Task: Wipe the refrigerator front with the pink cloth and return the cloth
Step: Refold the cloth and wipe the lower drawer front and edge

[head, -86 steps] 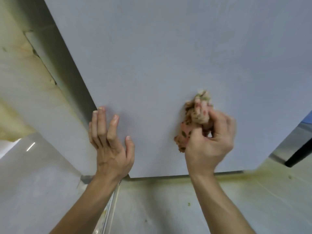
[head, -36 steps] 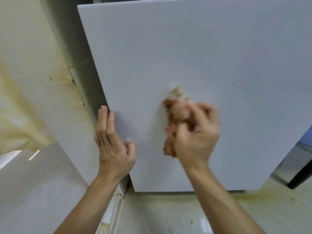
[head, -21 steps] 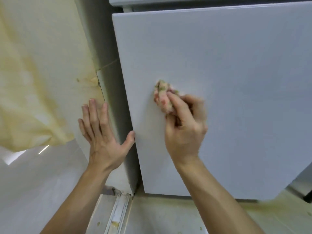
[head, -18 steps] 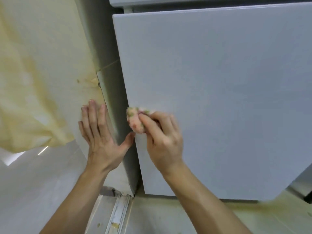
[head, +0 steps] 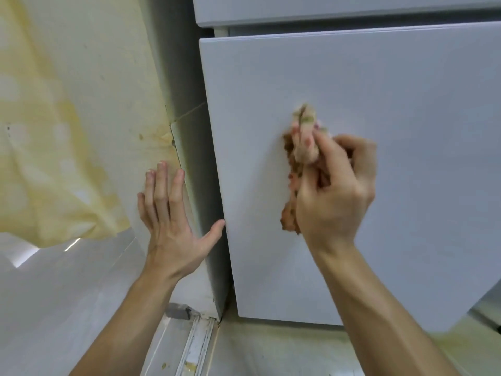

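The refrigerator's lower door [head: 393, 109] is a plain pale grey panel that fills the right of the view. My right hand [head: 336, 194] is shut on the bunched pink patterned cloth [head: 303, 142] and presses it against the door left of centre. Part of the cloth sticks out above my fingers and part hangs below my palm. My left hand [head: 168, 215] lies flat and open on the wall beside the refrigerator, with its thumb touching the door's left edge.
The stained cream wall [head: 81, 104] is on the left. Above the lower door is the bottom of the upper door [head: 325, 9]. Below lie the pale floor [head: 271, 348] and a metal floor track [head: 198, 346]. A dark object shows at the far right edge.
Half a second ago my right hand held the cloth at the door's left edge. It has since moved right and up across the door. My left hand has stayed in place.
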